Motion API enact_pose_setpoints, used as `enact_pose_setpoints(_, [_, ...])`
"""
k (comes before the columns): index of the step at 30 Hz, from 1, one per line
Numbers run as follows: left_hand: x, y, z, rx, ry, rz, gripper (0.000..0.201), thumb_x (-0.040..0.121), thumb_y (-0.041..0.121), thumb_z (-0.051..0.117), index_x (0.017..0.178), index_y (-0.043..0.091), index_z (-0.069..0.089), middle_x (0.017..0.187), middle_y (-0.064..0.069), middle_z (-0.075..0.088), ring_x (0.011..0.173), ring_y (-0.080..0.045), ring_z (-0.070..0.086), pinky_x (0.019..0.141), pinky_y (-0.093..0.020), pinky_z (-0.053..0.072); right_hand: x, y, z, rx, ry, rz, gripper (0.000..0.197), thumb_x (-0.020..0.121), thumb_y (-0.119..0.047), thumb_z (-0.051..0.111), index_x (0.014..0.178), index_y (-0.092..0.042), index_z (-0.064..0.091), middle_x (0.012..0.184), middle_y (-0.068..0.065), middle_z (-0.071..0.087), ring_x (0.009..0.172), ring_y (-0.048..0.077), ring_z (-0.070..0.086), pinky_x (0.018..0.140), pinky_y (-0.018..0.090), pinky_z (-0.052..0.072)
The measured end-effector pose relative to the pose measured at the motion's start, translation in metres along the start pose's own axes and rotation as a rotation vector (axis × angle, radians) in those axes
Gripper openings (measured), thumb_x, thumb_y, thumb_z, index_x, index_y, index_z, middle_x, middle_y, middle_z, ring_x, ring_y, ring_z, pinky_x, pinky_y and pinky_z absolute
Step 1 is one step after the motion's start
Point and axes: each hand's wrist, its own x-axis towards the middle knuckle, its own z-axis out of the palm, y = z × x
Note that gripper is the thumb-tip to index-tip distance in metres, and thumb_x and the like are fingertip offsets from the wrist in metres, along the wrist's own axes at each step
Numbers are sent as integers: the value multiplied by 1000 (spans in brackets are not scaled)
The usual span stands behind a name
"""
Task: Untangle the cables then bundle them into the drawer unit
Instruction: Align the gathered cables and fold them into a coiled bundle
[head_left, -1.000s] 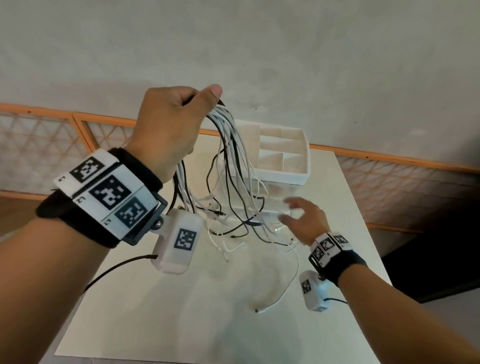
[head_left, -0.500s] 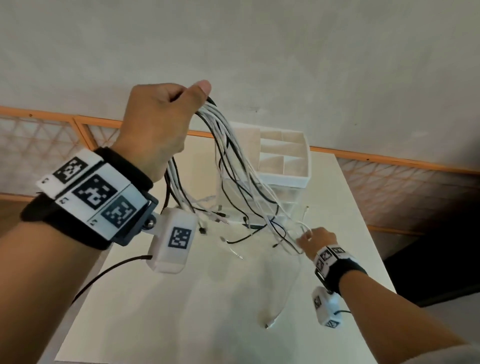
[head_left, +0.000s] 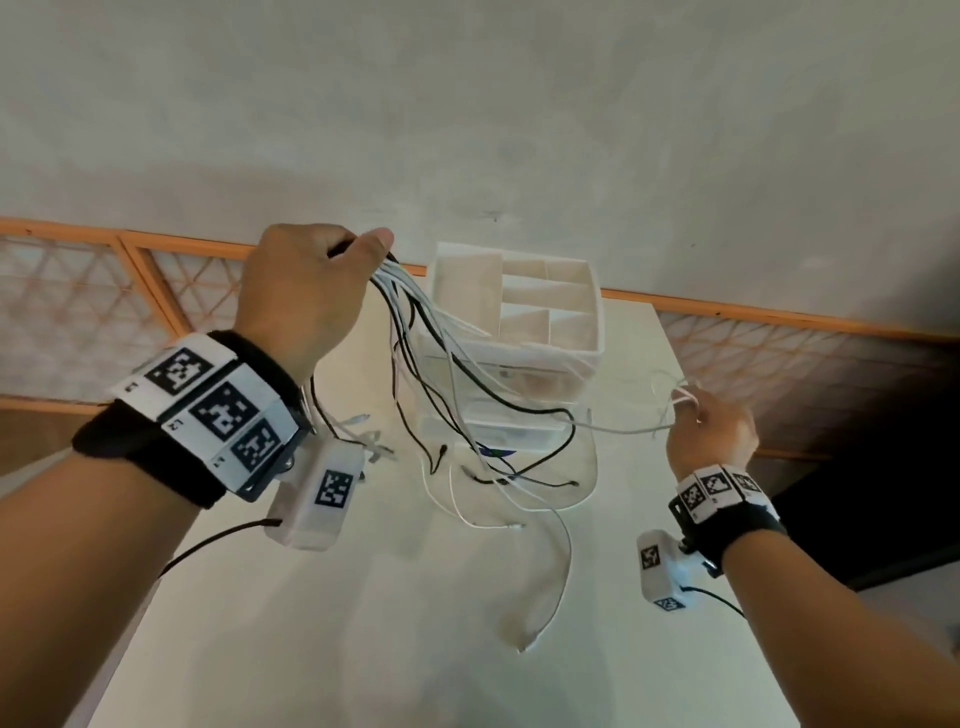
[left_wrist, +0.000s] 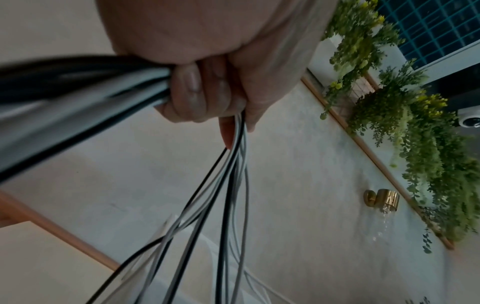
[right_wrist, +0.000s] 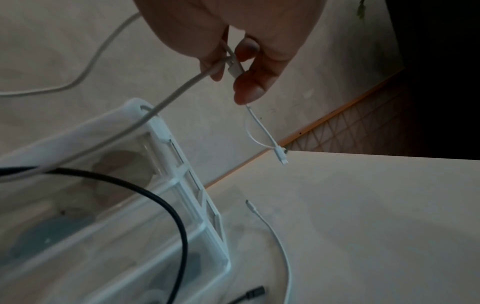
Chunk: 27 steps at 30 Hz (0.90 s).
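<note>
The left hand was raised above the table, its fingers and thumb curled tight round a bundle of black and white cables. From that fist the strands fanned down and to the right, crossing in front of the drawer unit, with loose ends trailing onto the tabletop before it. The left wrist view confirmed the grip: the cables entered the closed fingers from one side and left beneath them as separate black and grey strands. The right hand was held to the right of the drawer unit, off the table, pinching a white cable that ran leftward toward the hanging bundle. In the right wrist view the thumb and fingertips were closed on the white cable near a connector; a thinner white lead with a plug dangled below the hand. The drawer unit stood upright toward the far side of the table, near the wall, its open top divided into compartments and its lower drawers of clear plastic. One long white cable lay curved across the table, its plug end near the front. A black cable looped in front of the clear drawer wall.
</note>
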Motion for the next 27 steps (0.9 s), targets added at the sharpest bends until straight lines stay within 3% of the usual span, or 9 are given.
enact_pose_setpoints(3, [1, 2, 2, -44, -43, 20, 56, 92, 47, 60, 65, -1, 51, 57, -12, 36, 52, -22, 33, 56, -31, 31, 4, -3, 4, -190, -301, 13, 32, 98, -36, 56, 121, -19, 71, 115, 22, 65, 101, 36, 64, 78, 29, 43])
enact_pose_setpoints(6, [-9, 2, 9, -57, -135, 38, 55, 93, 47, 61, 75, -6, 59, 52, -1, 31, 46, -16, 29, 52, -29, 27, -20, -8, 13, -288, -666, 37, 60, 87, -38, 70, 143, -23, 52, 141, 17, 47, 122, 34, 56, 104, 38, 45])
enact_pose_setpoints(10, [-19, 5, 21, -39, -215, 68, 54, 94, 42, 60, 59, 6, 43, 41, 7, 23, 40, -11, 23, 53, -31, 19, -36, -79, -12, 51, -653, -261, 72, 79, -25, 76, 144, -29, 47, 112, 5, 54, 91, 16, 55, 87, 31, 47])
enact_pose_setpoints(13, [-25, 15, 36, 36, -305, 146, 48, 95, 45, 58, 66, 6, 59, 46, 8, 34, 42, -9, 32, 52, -30, 25, -54, -160, -51, 313, -702, -532, 78, 73, -41, 83, 141, -40, 45, 75, -17, 45, 64, 1, 41, 62, 11, 35])
enact_pose_setpoints(15, [-28, 23, 40, 104, -366, 262, 38, 96, 44, 56, 78, 14, 71, 52, 9, 52, 48, -5, 47, 51, -22, 28, -66, -193, -56, 301, -650, -624, 47, 74, -45, 79, 118, -39, 62, 58, -19, 48, 53, 0, 45, 55, 12, 32])
enact_pose_setpoints(16, [-29, 26, 39, 135, -386, 317, 36, 97, 44, 55, 81, 18, 73, 58, 9, 59, 54, -5, 52, 53, -20, 31, -68, -199, -53, 235, -626, -630, 21, 78, -44, 74, 95, -34, 68, 54, -16, 50, 51, 1, 46, 54, 17, 32])
enact_pose_setpoints(18, [-28, 29, 32, 185, -408, 379, 33, 96, 48, 54, 83, 21, 70, 64, 10, 61, 61, -4, 55, 53, -16, 32, -61, -190, -40, 68, -709, -577, 29, 85, -44, 67, 64, -27, 60, 56, -9, 54, 52, 3, 49, 53, 26, 34])
enact_pose_setpoints(21, [-27, 24, 22, 247, -421, 354, 32, 94, 53, 53, 83, 26, 63, 62, 13, 54, 57, 1, 51, 50, -16, 31, -41, -152, -28, -168, -812, -480, 35, 91, -45, 62, 62, -26, 61, 60, -7, 59, 56, 10, 57, 51, 24, 35])
enact_pose_setpoints(27, [-37, 1, 36, 288, -709, 101, 64, 93, 68, 35, 78, 13, 66, 56, 0, 51, 48, -15, 45, 52, -28, 32, 9, -104, -20, -300, -634, -317, 39, 94, -31, 53, 57, -18, 50, 60, 3, 55, 57, 23, 54, 47, 25, 30])
